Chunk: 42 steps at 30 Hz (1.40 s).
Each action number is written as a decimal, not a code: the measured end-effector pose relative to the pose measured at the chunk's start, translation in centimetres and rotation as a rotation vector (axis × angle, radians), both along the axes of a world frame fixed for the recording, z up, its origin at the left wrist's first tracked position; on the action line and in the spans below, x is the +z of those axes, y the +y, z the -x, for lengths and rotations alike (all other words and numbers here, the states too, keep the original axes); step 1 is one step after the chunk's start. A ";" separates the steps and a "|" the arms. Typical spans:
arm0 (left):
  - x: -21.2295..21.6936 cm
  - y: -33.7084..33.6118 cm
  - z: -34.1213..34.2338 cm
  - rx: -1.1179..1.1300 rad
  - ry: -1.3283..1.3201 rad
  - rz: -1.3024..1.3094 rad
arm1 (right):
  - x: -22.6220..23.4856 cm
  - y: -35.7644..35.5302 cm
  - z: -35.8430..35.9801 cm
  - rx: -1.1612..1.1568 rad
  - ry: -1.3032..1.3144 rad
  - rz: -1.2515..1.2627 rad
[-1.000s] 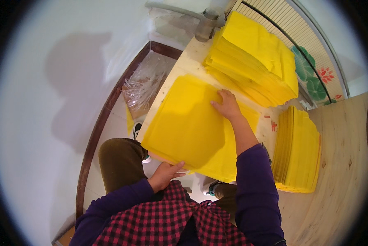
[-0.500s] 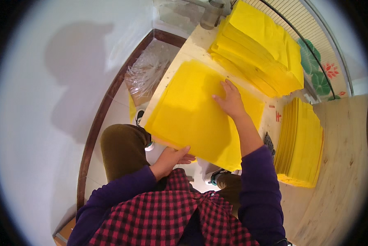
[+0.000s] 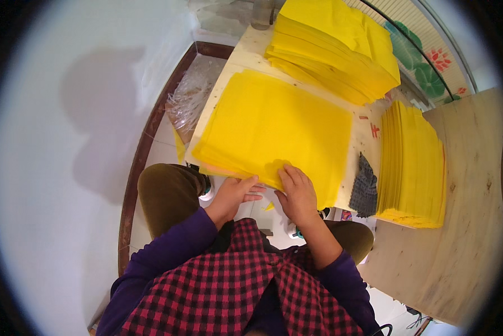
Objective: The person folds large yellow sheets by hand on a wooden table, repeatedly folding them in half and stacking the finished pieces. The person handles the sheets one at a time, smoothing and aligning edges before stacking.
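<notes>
A broad stack of thin yellow sheets (image 3: pixel 274 123), which look like fabric, lies on a pale wooden tabletop in front of me. My left hand (image 3: pixel 233 197) is at its near edge, the thumb against the edge and the fingers stretched out just below it. Close by on the right, my right hand (image 3: pixel 299 195) rests its fingers on top of the sheets near the same edge, with its thumb apart at the rim. A dark grey zigzag-edged cloth scrap (image 3: pixel 364 187) lies right of the stack.
Behind the sheets rises a thick yellow pile (image 3: pixel 335 47). Another upright yellow bundle (image 3: pixel 413 168) stands at the right beside a wooden board (image 3: pixel 459 207). Clear plastic wrapping (image 3: pixel 191 95) sits on the floor at the left, by the white wall (image 3: pixel 55 224). My knees are under the table's near edge.
My right hand has moved from the upper right of the yellow sheets down to their near edge, beside the left hand. The left hand stays at the edge. The view has shifted slightly.
</notes>
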<state>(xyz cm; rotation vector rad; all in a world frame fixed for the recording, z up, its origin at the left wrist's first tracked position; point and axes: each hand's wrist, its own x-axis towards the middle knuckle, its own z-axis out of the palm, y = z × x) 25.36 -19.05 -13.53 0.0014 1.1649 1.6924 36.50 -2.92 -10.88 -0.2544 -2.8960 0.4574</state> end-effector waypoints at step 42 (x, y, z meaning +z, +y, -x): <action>5.0 6.4 7.1 -0.678 1.807 0.424 | 3.3 7.7 -1.6 -0.150 -0.246 0.094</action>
